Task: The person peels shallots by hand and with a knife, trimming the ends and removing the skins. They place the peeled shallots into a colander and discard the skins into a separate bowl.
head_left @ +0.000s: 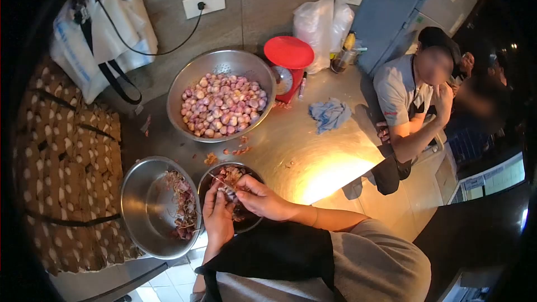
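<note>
Near the wall-side edge of the tabletop (279,148), many pinkish shallots (224,103), seemingly peeled, are heaped in a steel colander (179,70). Skins and root trimmings (185,212) are gathered in a wide bowl (137,212) at the near edge, so peeling appears well advanced. Over the smaller bowl (258,174) beside it, a small shallot (226,190) is pinched in the left hand (218,218); the right hand (265,200) is bent against it, its grip unclear. Most of that bowl's contents are hidden; what remains unpeeled cannot be told.
</note>
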A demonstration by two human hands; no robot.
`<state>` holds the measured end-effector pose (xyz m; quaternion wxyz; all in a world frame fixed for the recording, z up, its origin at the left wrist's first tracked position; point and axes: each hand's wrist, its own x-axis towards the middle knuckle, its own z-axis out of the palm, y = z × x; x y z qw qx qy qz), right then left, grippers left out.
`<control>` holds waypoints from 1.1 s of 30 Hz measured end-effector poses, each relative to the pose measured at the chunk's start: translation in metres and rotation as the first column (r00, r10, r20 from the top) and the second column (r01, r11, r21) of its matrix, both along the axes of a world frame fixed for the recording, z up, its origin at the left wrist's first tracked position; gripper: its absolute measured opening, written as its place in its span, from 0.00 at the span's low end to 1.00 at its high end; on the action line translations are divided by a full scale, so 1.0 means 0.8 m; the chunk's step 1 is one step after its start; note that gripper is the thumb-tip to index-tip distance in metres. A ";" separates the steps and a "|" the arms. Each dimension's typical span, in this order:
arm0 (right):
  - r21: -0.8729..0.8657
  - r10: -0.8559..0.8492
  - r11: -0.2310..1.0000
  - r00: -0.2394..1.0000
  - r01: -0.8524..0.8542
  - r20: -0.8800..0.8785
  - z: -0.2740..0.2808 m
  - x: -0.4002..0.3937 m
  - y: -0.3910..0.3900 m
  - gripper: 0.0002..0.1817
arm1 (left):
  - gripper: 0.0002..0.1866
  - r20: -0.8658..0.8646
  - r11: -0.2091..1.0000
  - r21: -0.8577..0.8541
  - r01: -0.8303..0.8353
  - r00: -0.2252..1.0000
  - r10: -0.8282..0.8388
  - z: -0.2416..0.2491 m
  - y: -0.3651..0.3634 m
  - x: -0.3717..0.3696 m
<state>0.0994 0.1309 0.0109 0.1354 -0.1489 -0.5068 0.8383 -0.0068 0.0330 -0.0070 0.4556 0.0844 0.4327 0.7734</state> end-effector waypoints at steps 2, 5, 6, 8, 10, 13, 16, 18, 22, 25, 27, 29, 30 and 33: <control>-0.036 0.014 0.999 1.000 -0.015 -0.004 -0.003 0.003 0.003 0.05 | 0.14 -0.057 0.999 -0.022 0.032 0.998 -0.033 -0.006 -0.002 0.000; 0.014 -0.022 1.000 1.000 0.022 0.021 -0.013 0.002 0.003 0.05 | 0.15 -0.077 0.997 -0.018 0.073 0.994 -0.075 -0.008 -0.004 -0.003; 0.046 -0.046 0.998 0.998 0.044 0.043 -0.017 0.002 0.006 0.06 | 0.15 -0.071 0.995 -0.014 0.095 0.993 -0.095 -0.005 -0.004 -0.003; -0.034 -0.069 0.997 0.996 0.071 0.051 -0.016 0.001 0.011 0.06 | 0.16 -0.051 0.992 0.000 0.125 0.991 -0.125 0.005 -0.007 -0.004; 0.051 -0.115 0.993 0.986 0.110 0.118 -0.020 0.004 0.020 0.05 | 0.18 -0.019 0.988 0.053 0.143 0.990 -0.143 0.011 -0.015 -0.007; -0.015 -0.140 0.989 0.971 0.146 0.195 -0.012 0.012 0.028 0.07 | 0.20 0.015 0.986 0.132 0.099 0.995 -0.102 0.030 -0.017 -0.007; 0.026 -0.095 0.995 0.982 0.092 0.163 -0.008 0.014 0.025 0.17 | 0.22 0.041 0.984 0.168 0.051 0.997 -0.058 0.037 -0.017 -0.009; 0.126 -0.110 0.988 0.979 0.089 0.169 0.001 0.016 0.016 0.22 | 0.20 0.037 0.986 0.161 0.051 0.998 -0.058 0.033 -0.019 -0.011; 0.134 0.067 0.988 0.993 -0.081 0.101 -0.007 0.025 0.006 0.23 | 0.18 -0.017 0.996 0.081 0.040 0.999 -0.038 0.027 -0.016 -0.011; 0.180 0.115 0.975 0.989 -0.131 0.094 0.011 0.026 0.004 0.24 | 0.17 -0.055 0.998 0.059 0.002 0.998 0.001 0.024 -0.012 -0.008; 0.207 0.102 0.970 0.988 -0.123 0.113 0.014 0.023 0.002 0.24 | 0.17 -0.059 0.997 0.076 0.001 0.998 0.003 0.029 -0.009 -0.006; 0.254 0.078 0.962 0.992 -0.102 0.104 0.012 0.021 0.001 0.24 | 0.17 -0.008 0.995 0.095 0.005 1.000 -0.005 0.031 -0.010 -0.006; 0.254 0.072 0.962 0.992 -0.096 0.102 0.011 0.020 0.002 0.24 | 0.17 0.018 0.994 0.105 0.007 1.000 -0.009 0.032 -0.010 -0.006; 0.130 0.069 0.988 0.993 -0.081 0.099 0.010 0.022 0.007 0.23 | 0.17 0.085 0.984 0.174 0.040 0.995 -0.056 0.027 -0.011 -0.009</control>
